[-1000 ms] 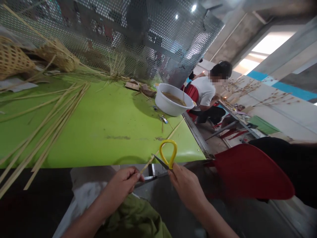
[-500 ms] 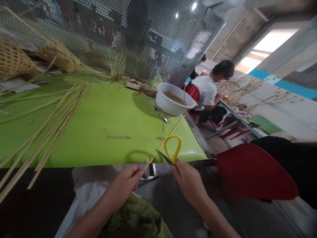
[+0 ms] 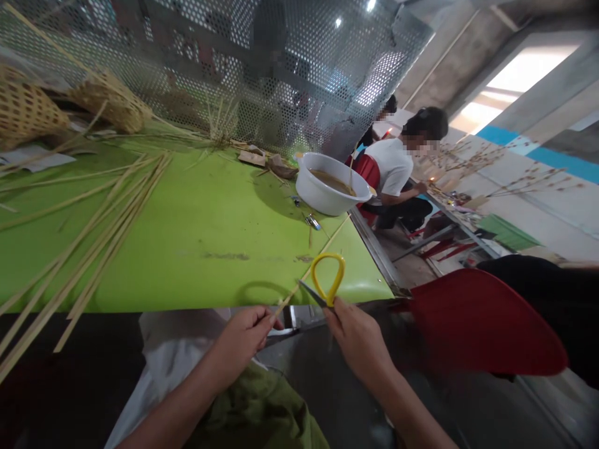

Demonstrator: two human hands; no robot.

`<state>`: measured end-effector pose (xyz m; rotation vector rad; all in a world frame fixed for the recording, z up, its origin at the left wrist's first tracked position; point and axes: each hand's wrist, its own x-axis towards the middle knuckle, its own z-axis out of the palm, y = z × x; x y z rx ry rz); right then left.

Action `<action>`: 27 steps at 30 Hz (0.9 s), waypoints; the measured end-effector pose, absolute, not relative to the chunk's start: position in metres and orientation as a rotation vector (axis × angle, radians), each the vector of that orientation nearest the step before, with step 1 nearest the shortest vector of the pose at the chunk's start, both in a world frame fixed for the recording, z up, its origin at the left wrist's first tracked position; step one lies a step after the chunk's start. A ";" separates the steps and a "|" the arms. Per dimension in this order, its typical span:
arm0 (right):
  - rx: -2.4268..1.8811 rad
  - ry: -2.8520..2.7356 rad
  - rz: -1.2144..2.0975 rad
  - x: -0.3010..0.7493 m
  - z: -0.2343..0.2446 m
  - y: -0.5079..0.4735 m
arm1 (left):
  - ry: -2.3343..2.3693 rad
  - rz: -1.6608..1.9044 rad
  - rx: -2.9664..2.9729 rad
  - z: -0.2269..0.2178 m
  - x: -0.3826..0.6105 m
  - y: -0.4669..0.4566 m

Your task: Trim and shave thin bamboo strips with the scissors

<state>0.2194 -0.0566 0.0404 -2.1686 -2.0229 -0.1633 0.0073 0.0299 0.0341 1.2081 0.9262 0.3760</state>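
Observation:
My left hand is closed around the near end of a thin bamboo strip, just off the front edge of the green table. The strip slants away over the tabletop towards the white basin. In my right hand is a pair of yellow-handled scissors, gripped with a handle loop upward. A dark pointed blade tip lies at or very near the strip; whether they touch I cannot tell. On the left, a bundle of pale bamboo strips overhangs the front edge.
A white basin of brownish liquid stands by the table's right edge, nail clippers in front. Woven baskets sit back left before a perforated metal screen. A red chair is at right; a person in white sits beyond.
The view has shifted slightly. My hands, the strip and the scissors keep nearly the same positions relative to each other.

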 end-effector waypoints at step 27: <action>-2.104 -2.031 -0.145 0.213 0.036 -0.064 | 0.922 0.465 1.237 0.021 0.000 0.022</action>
